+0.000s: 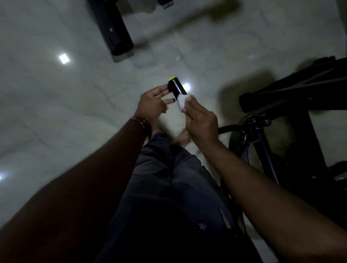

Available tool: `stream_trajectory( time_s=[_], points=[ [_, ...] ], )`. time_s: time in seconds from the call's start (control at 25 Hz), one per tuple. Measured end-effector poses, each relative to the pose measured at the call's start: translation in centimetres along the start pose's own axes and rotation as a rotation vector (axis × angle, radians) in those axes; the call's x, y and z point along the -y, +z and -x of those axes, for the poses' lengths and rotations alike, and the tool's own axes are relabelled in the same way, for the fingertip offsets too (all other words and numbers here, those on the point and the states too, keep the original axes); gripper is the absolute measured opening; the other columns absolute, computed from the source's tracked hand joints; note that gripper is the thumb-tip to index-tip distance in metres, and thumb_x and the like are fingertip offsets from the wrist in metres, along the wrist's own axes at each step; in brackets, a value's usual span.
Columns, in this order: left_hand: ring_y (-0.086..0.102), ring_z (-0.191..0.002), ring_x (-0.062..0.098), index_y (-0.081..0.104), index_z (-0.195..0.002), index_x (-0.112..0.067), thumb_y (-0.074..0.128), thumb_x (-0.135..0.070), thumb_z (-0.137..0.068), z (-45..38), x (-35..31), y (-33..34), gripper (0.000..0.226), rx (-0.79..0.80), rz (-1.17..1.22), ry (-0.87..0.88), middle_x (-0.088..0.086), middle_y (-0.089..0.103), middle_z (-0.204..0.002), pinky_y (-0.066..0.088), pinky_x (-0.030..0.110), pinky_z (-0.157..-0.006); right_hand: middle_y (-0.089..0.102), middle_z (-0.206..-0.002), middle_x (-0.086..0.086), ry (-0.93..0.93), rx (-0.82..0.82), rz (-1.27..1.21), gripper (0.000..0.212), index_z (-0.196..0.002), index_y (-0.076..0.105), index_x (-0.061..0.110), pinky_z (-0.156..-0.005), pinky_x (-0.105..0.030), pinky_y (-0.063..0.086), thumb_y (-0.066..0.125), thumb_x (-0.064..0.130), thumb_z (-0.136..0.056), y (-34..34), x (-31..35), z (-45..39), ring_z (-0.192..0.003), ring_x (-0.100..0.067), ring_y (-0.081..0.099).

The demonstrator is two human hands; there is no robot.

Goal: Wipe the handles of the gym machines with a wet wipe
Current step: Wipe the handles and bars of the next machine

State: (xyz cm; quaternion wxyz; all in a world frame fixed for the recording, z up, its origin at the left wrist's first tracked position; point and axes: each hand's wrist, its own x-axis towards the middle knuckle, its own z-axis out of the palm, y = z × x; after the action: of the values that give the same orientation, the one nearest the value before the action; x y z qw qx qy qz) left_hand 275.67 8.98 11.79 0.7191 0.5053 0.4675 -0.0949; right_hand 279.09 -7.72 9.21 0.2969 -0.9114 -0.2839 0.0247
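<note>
Reaching forward and down over the pale floor [49, 104], both forearms stretch toward a black handle [176, 87] with a yellow end cap. The left hand [153, 105] has relaxed, spread fingers, its fingertips touching the handle's left side. The right hand [201, 120] pinches a white wet wipe [182, 101] against the handle's lower end.

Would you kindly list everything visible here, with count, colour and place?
handle: one, black with yellow end cap, centre, above the floor
wet wipe: one, white, against the handle's near end
machine frames: two, black, top centre and right
floor: pale glossy tiles with light reflections
trousers: dark, bottom centre
bracelet: one, brown, left wrist
left hand: fingers spread, fingertips at the handle
right hand: holds the wipe
</note>
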Motion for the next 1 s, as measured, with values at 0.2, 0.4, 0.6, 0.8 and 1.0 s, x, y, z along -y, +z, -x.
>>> stream_trajectory(
  time_s=[0.2,0.4,0.6,0.8,1.0],
  points=[
    [0.068,-0.073,0.018,0.062,-0.119,0.003,0.048,0.026,-0.068,0.3,2.0,1.5,0.058,0.063,0.108,-0.070,0.018,0.067,-0.116,0.047,0.024,-0.059,0.070,-0.101,-0.008,-0.113,0.222,0.096,0.030,-0.111,0.068,0.009,-0.062,-0.033,0.050,0.052,0.021,-0.089,1.3,2.6,-7.6,-0.075,-0.029,0.067],
    [0.065,-0.061,0.012,0.070,-0.106,0.004,0.079,0.001,-0.072,0.7,1.8,2.6,0.035,0.073,0.072,-0.089,0.015,0.070,-0.090,0.049,0.017,-0.055,0.076,-0.091,-0.007,0.526,0.529,-0.728,0.027,-0.105,0.075,0.007,-0.086,-0.035,0.058,0.078,0.016,-0.080,-0.3,0.0,-12.2,-0.083,-0.015,0.072],
    [0.072,-0.081,0.026,0.070,-0.100,0.004,0.084,-0.012,-0.073,0.5,3.1,3.4,0.035,0.065,0.034,-0.216,0.018,0.074,-0.094,0.056,0.030,-0.073,0.075,-0.098,-0.008,0.538,0.405,-0.659,0.023,-0.106,0.074,0.003,-0.091,-0.039,0.056,0.071,0.015,-0.087,-0.6,-1.5,-8.2,-0.090,-0.012,0.071],
    [0.072,-0.068,0.025,0.066,-0.098,0.009,0.065,0.008,-0.084,0.9,3.0,4.0,0.014,0.064,0.077,-0.265,0.021,0.070,-0.087,0.059,0.034,-0.076,0.069,-0.082,-0.010,-0.163,0.281,-0.048,0.013,-0.077,0.072,0.010,-0.062,-0.032,0.052,0.059,0.010,-0.078,1.0,3.4,-9.7,-0.077,-0.033,0.066],
    [0.072,-0.085,0.018,0.075,-0.095,-0.003,0.086,-0.006,-0.068,1.4,3.3,3.6,0.029,0.139,-0.037,-0.185,0.009,0.075,-0.091,0.056,0.027,-0.077,0.070,-0.104,-0.025,0.810,0.784,-0.722,0.022,-0.101,0.068,-0.007,-0.087,-0.047,0.057,0.059,0.009,-0.089,-0.4,1.7,-15.0,-0.095,-0.040,0.068]
  ],
)
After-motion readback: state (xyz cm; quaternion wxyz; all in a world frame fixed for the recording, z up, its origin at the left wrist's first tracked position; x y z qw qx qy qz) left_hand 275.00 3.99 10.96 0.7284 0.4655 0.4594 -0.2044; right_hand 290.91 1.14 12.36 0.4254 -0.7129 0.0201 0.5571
